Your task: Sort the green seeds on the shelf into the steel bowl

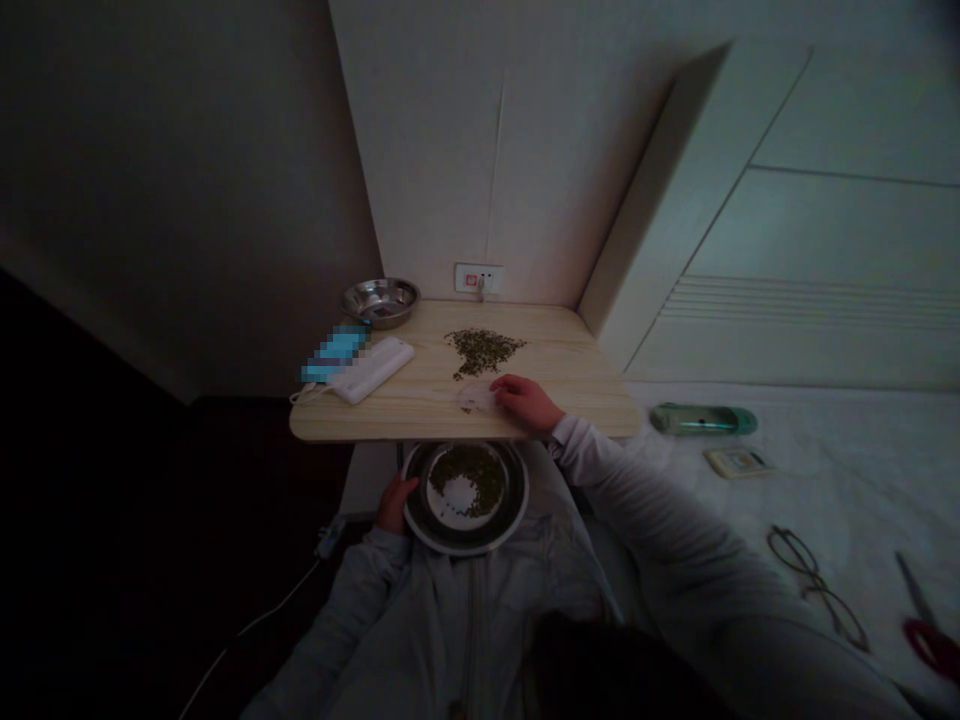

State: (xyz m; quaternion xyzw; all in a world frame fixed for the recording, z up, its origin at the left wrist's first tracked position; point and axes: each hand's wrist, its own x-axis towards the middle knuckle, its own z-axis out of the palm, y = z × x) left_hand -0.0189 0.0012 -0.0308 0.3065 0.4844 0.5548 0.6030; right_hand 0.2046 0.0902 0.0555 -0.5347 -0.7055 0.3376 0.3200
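A round bowl (pixel 517 500) with a pale rim rests on my lap, with small dark-green grains (pixel 487 480) spread over its white bottom. My left hand (pixel 394 503) grips the bowl's left rim. Over the front of the wooden table (pixel 570 345), my right hand (pixel 525 402) has its fingers closed at the edge of a thin, see-through round piece (pixel 475 398), perhaps a plastic lid. A few grains show on or beneath that piece. Just beyond it lies a loose pile of the same grains (pixel 484 350) on the tabletop.
At the table's back left stands a steel bowl (pixel 381 302). A lit phone (pixel 335 353) and a white power bank (pixel 371 370) with a cable lie nearby. On the bed to the right are a green bottle (pixel 703 419), a small pale box (pixel 737 462), glasses (pixel 817 580) and red-handled scissors (pixel 930 640).
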